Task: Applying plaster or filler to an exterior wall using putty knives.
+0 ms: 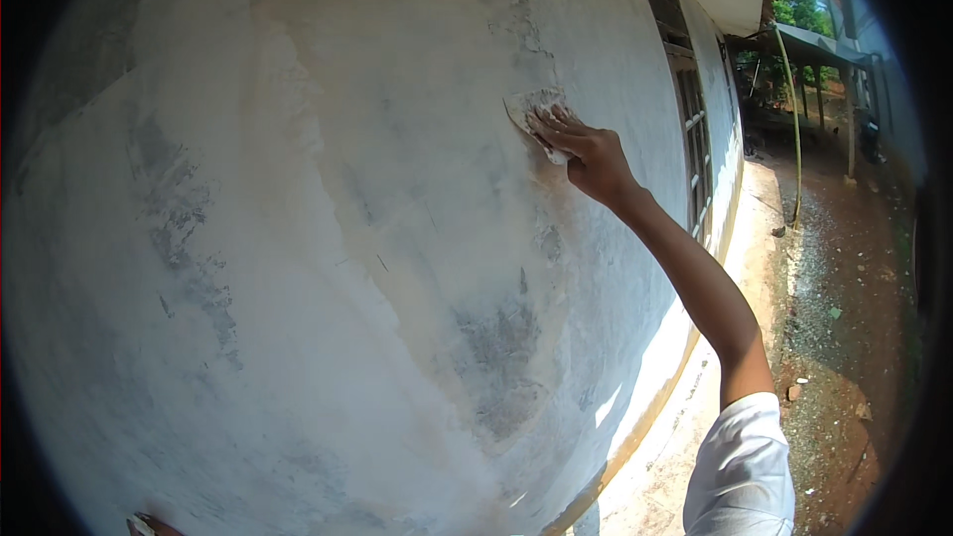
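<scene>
My right hand [586, 151] reaches up and is closed around a putty scraper [529, 119]. White putty smears the scraper and my fingers. The flat edge of the tool lies against the wall [427, 238], which carries uneven white, cream and grey patches. A rough cracked strip [526, 30] runs down the wall just above the scraper. At the bottom left corner only a sliver of my left hand [159, 526] shows, closed at the edge of a pale thing that I cannot make out.
A barred window [692, 119] is set in the wall to the right. A sunlit concrete ledge [675, 437] follows the wall's foot. Beyond it runs a dirt path [834, 337] with stones. A thin pole [794, 129] leans near a roofed shelter [824, 45].
</scene>
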Demonstrator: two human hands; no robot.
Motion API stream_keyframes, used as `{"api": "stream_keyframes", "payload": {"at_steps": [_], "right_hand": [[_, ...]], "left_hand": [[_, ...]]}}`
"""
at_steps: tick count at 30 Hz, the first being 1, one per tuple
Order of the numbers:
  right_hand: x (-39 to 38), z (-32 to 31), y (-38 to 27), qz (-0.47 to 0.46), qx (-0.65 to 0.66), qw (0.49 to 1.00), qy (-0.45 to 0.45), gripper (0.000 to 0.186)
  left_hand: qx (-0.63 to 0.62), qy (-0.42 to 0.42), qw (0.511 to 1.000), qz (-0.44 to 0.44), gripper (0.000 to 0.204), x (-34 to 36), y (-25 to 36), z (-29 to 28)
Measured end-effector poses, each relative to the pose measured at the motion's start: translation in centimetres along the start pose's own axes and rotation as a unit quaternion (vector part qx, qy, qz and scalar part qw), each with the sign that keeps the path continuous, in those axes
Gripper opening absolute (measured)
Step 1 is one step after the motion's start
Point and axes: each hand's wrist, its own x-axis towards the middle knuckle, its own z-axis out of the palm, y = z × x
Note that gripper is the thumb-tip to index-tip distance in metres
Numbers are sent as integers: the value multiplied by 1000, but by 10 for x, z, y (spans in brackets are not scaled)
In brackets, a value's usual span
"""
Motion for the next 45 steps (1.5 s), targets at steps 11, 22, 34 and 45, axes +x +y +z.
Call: {"api": "stream_keyframes", "payload": {"at_steps": [11,22,34,45], "right_hand": [[91,-39,21,20,58,987,146,63],[110,-53,6,154,-2,986,63,59],[125,-61,48,97,-2,995,17,64],[211,-11,63,132,-70,988,42,64]], "left_hand": [[-19,25,999,7,34,2,13,8],[24,9,1000,16,35,-2,-17,13],[-41,-11,999,-14,33,-3,-9,15],[-14,-15,1000,-9,36,-13,-12,24]]}}
